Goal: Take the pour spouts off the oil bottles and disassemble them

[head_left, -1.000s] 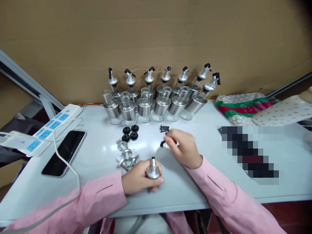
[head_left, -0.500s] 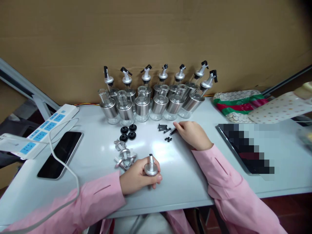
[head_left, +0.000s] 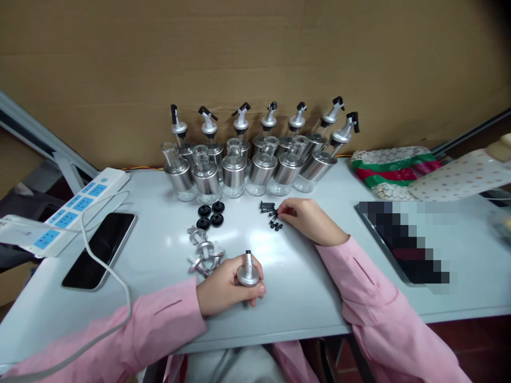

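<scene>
My left hand (head_left: 229, 287) is closed around a silver pourer top (head_left: 248, 275), which stands upright with a black tip at its upper end. My right hand (head_left: 309, 219) is pinched at a small black lever (head_left: 274, 215) on the table; the fingertips partly cover it. Beside that lever lie several more black levers (head_left: 267, 206) and a little cluster of tiny black parts (head_left: 276, 226). Left of my left hand, several loose silver pourer tops (head_left: 205, 248) lie in a heap. Behind them are black ribbed stoppers (head_left: 216, 219).
Glass bottles with steel sleeves (head_left: 233, 170) stand in rows at the back; the rear ones carry pourers (head_left: 241, 122). A phone (head_left: 99, 251), white cable (head_left: 126, 298) and power strip (head_left: 80, 207) are at left. A dark, pixelated device (head_left: 395, 244) and a patterned bag (head_left: 383, 170) are at right.
My right hand's fingertips have shifted slightly left, closer to the other black levers. My left hand keeps its hold on the pourer top, almost unmoved.
</scene>
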`<state>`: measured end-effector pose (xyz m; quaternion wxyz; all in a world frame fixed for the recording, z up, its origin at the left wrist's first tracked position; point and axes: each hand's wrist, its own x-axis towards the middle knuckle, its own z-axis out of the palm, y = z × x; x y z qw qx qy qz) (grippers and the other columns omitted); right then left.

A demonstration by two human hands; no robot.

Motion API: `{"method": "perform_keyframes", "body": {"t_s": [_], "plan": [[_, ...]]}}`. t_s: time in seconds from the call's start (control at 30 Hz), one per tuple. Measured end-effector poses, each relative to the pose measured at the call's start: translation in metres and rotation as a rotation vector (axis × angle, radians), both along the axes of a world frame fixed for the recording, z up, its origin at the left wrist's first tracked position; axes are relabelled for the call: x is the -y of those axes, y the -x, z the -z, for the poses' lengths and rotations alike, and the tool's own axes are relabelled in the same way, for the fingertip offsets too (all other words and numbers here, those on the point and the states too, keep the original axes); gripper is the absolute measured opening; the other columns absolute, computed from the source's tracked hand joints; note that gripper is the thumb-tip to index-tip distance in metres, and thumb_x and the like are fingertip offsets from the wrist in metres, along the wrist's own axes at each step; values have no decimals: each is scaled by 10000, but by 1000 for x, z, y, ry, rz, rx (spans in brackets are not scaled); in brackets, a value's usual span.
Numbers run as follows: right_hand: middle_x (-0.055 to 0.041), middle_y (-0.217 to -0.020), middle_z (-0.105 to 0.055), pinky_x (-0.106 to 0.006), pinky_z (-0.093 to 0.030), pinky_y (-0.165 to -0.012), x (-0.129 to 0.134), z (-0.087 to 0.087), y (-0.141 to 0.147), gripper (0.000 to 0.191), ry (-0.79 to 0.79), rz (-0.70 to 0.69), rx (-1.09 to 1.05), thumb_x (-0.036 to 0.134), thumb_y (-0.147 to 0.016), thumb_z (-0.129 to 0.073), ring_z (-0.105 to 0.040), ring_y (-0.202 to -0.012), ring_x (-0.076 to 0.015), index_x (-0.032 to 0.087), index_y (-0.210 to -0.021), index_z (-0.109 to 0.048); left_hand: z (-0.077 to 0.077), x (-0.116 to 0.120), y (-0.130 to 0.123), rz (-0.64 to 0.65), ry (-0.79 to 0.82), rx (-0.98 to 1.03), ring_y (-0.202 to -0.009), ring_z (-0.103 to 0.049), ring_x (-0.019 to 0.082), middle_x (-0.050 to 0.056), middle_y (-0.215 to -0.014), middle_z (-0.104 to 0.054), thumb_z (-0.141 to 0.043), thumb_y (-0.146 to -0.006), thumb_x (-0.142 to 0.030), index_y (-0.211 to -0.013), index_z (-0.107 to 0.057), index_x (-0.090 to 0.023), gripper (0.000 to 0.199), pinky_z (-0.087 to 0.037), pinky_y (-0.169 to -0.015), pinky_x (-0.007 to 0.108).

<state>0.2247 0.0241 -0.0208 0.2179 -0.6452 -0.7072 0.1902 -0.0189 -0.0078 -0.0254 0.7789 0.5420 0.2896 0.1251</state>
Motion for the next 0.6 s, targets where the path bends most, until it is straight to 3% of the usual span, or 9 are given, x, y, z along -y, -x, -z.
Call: {"method": "perform_keyframes", "body": {"t_s": [0.17,0.33,0.6], "plan": [[-46,-852,-601,-288,-456,-718,-2,4,1,71,-94,-73,13,145,-787,-556,-579,-727,-156,163,-788,-624,1,0,0,3,-4,-3,-513,-512,62,-29,-664,-557,-697,-714,-343,-802,-466,-157,309,-408,-526,205],[-42,-771,-596,-297,-450,-680,-2,3,1,68,-87,-54,37,174,-790,-554,-565,-682,-163,160,-761,-614,0,0,1,9,2,-12,-520,-518,67,-27,-667,-558,-690,-715,-337,-800,-466,-160,298,-410,-529,208],[-41,-759,-654,-315,-479,-666,-5,11,-1,165,-99,-4,-76,156,-786,-533,-590,-644,-171,160,-925,-622,-1,-1,3,9,-12,-10,-524,-514,63,-27,-669,-554,-673,-729,-302,-798,-464,-156,264,-409,-533,204]]}}
